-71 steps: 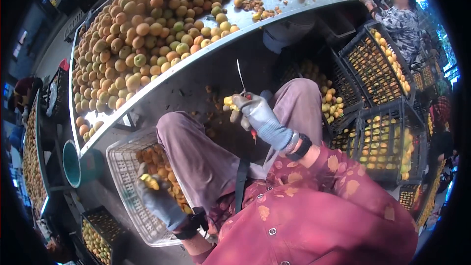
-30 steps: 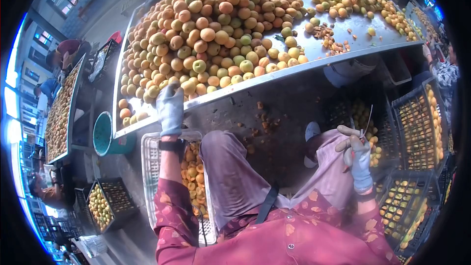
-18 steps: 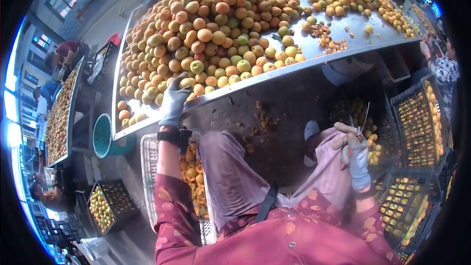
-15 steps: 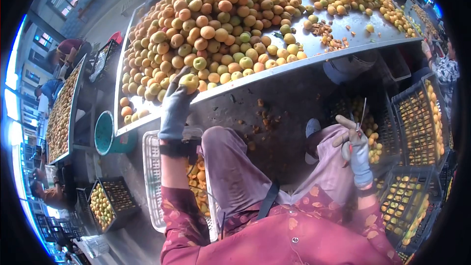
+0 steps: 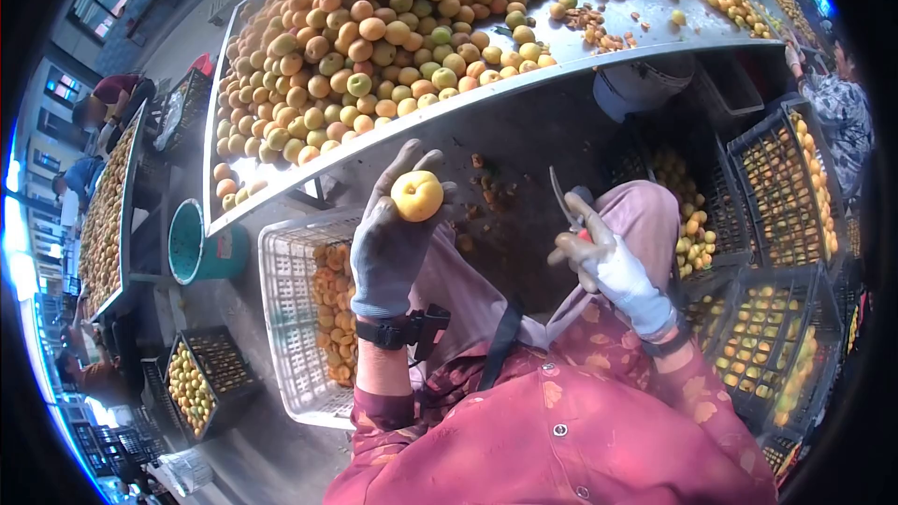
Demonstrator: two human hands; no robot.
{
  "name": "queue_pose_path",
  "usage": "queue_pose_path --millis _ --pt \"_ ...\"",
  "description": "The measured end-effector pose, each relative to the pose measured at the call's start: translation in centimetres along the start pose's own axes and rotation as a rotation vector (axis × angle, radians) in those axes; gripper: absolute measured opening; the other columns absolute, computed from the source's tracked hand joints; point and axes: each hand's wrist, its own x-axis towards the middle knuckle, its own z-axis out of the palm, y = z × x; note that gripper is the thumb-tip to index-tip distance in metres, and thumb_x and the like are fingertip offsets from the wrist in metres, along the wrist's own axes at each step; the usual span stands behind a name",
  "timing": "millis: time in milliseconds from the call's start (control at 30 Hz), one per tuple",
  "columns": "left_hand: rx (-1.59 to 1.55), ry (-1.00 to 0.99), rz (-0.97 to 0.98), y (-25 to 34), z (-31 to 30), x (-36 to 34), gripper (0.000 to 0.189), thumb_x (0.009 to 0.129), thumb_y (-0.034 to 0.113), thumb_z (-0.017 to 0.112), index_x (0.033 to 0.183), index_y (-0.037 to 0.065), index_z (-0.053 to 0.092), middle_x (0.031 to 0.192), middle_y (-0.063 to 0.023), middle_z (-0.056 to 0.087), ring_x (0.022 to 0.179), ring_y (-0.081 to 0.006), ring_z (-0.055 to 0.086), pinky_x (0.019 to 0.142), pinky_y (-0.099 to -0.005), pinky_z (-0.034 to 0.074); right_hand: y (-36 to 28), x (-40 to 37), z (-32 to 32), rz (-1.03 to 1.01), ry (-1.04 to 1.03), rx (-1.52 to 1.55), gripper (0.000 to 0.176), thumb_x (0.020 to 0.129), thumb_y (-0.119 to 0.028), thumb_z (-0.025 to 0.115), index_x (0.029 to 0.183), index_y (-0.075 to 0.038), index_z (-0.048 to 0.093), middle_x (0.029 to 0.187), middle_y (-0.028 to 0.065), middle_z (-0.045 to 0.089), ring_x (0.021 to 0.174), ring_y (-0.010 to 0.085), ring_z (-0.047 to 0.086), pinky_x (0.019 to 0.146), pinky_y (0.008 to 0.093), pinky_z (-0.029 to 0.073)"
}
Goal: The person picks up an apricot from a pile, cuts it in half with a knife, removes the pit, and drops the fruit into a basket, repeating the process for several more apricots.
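Observation:
My left hand (image 5: 391,243), in a grey work glove, holds a yellow apricot (image 5: 417,195) in front of the table's near edge. Fingers cup the fruit from below and behind. My right hand (image 5: 617,266), gloved too, grips a small knife (image 5: 561,194) whose thin blade points up and slightly left; a bit of red shows at its handle, mostly hidden by the fingers. Knife and apricot are well apart. Beyond my hands, a large heap of whole apricots (image 5: 365,47) lies on the metal-rimmed table (image 5: 524,82).
Left of my legs, a white crate (image 5: 276,318) contains split apricot halves (image 5: 335,309). Black crates (image 5: 781,196) with fruit stand at my right. A green bucket (image 5: 187,243) sits by the table corner; a pale bucket (image 5: 622,98) stands underneath. Other people (image 5: 832,112) work nearby.
My left hand has drawn back from the heap with the apricot, now over my lap. My right hand has moved left with the knife, towards the middle. The view has shifted slightly.

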Motion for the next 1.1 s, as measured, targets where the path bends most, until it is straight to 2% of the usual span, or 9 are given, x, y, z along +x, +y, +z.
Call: queue_pose_path --millis 133,200,300,400,433,600,700,867,1100 --pt "-0.017 -0.16 -0.042 -0.5 1.4 -1.1 0.054 0.095 0.017 0.051 0.144 0.002 0.033 0.141 -0.0223 0.044 0.123 -0.0275 0.052 0.1 -0.0388 0.047 -3.2 -0.9 1.7 0.033 -0.062 -0.012 0.065 0.093 -0.028 0.058 0.147 -0.004 0.031 0.077 0.004 0.065 0.047 0.0043 0.044 0.045 0.0196 0.036" --pt "1.009 0.061 0.053 -0.9 3.2 -2.0 0.077 0.086 0.031 0.068 0.142 -0.008 0.033 0.139 -0.0229 0.045 0.117 -0.029 0.056 0.098 -0.0369 0.049 -3.0 -0.5 1.9 -0.002 -0.079 -0.07 0.063 0.094 -0.029 0.058 0.146 -0.005 0.033 0.075 0.0039 0.064 0.048 0.004 0.046 0.045 0.0199 0.037" --pt "0.757 0.018 0.063 -1.5 2.6 -3.2 0.077 0.085 0.035 0.067 0.139 -0.01 0.036 0.136 -0.0214 0.048 0.116 -0.026 0.057 0.096 -0.0361 0.05 -2.5 0.2 2.5 -0.009 -0.069 -0.227 0.057 0.094 -0.03 0.058 0.142 -0.005 0.041 0.073 0.0055 0.066 0.051 0.0092 0.055 0.048 0.0238 0.043" --pt "0.391 0.041 0.015 -2.0 2.1 -4.4 0.077 0.086 0.037 0.066 0.139 -0.011 0.037 0.133 -0.021 0.051 0.114 -0.0259 0.058 0.096 -0.0373 0.05 -0.2 1.5 1.3 -1.104 0.223 -1.406 0.055 0.091 -0.031 0.06 0.136 -0.003 0.049 0.081 0.0173 0.067 0.066 0.0286 0.064 0.059 0.0346 0.052" --pt "0.399 -0.018 -0.042 -1.8 1.9 -4.8 0.077 0.086 0.037 0.066 0.139 -0.01 0.036 0.132 -0.0211 0.052 0.117 -0.0271 0.056 0.099 -0.0392 0.047 -2.8 0.8 2.3 -0.541 0.113 -0.924 0.061 0.091 -0.036 0.059 0.139 -0.002 0.043 0.088 0.0189 0.068 0.07 0.0289 0.065 0.063 0.0345 0.052" --pt "0.398 -0.069 -0.107 -1.3 3.2 -5.7 0.077 0.085 0.038 0.068 0.137 -0.01 0.04 0.135 -0.0209 0.05 0.122 -0.0269 0.053 0.104 -0.0391 0.043 -8.0 0.7 3.4 0.072 -0.149 -0.447 0.069 0.093 -0.043 0.053 0.147 -0.005 0.03 0.087 0.0102 0.068 0.07 0.0137 0.065 0.062 0.0285 0.05" --pt "0.413 -0.071 -0.037 -1.4 4.3 -5.6 0.075 0.085 0.038 0.068 0.136 -0.01 0.042 0.135 -0.0205 0.05 0.122 -0.0266 0.053 0.105 -0.037 0.04 -7.7 0.4 4.0 0.029 -0.245 -0.19 0.069 0.093 -0.042 0.054 0.148 -0.008 0.03 0.088 0.0086 0.069 0.068 0.0106 0.063 0.061 0.0268 0.049" --pt "0.373 -0.115 -0.048 -1.5 4.0 -6.1 0.077 0.085 0.039 0.067 0.137 -0.01 0.04 0.135 -0.0204 0.051 0.123 -0.0271 0.052 0.107 -0.0366 0.038 -5.0 0.5 4.0 -0.196 0.029 -0.818 0.061 0.095 -0.033 0.054 0.147 -0.009 0.034 0.088 0.005 0.067 0.058 0.0097 0.057 0.059 0.0253 0.048" --pt "0.305 0.047 -0.091 -3.1 1.0 -7.3 0.075 0.087 0.046 0.058 0.137 -0.008 0.042 0.123 -0.0184 0.059 0.092 -0.0219 0.065 0.079 -0.0277 0.049 -5.8 -3.4 3.8 -0.206 -0.153 -0.24 0.044 0.096 -0.031 0.055 0.133 -0.008 0.054 0.081 0.0021 0.062 0.056 0.0062 0.049 0.055 0.0218 0.043"
